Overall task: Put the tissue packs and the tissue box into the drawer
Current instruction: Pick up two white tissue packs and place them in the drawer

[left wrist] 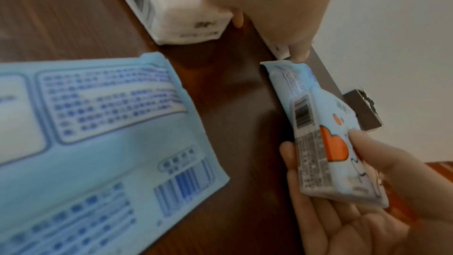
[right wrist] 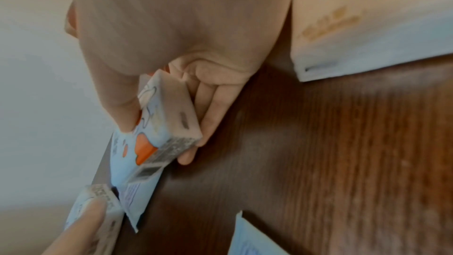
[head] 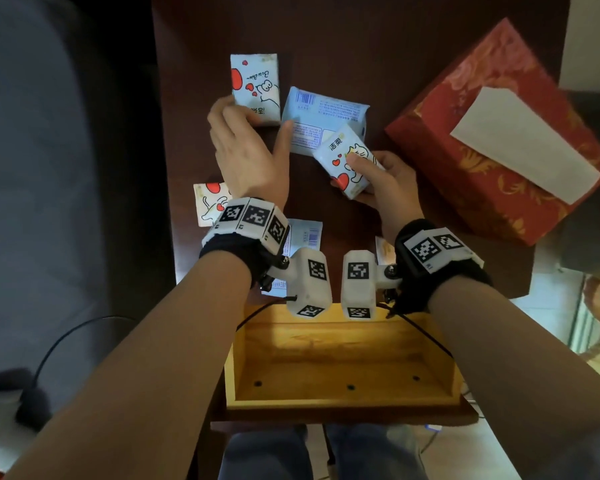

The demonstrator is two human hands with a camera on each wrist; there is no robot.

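The right hand (head: 381, 178) pinches a pocket tissue pack (head: 349, 161) just beyond the open drawer (head: 340, 398); it looks light and squashy, best held by its flat faces. The left hand (head: 248, 150), fingers loose, touches another cartoon pack (head: 255, 86) farther from the drawer

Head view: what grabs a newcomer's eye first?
The big red tissue box at the table's far right, one corner hanging past the edge. Then the right hand, mid-table, gripping a cat-print tissue pack, while the left hand touches another pack. Nearest the person, the open wooden drawer holds nothing.
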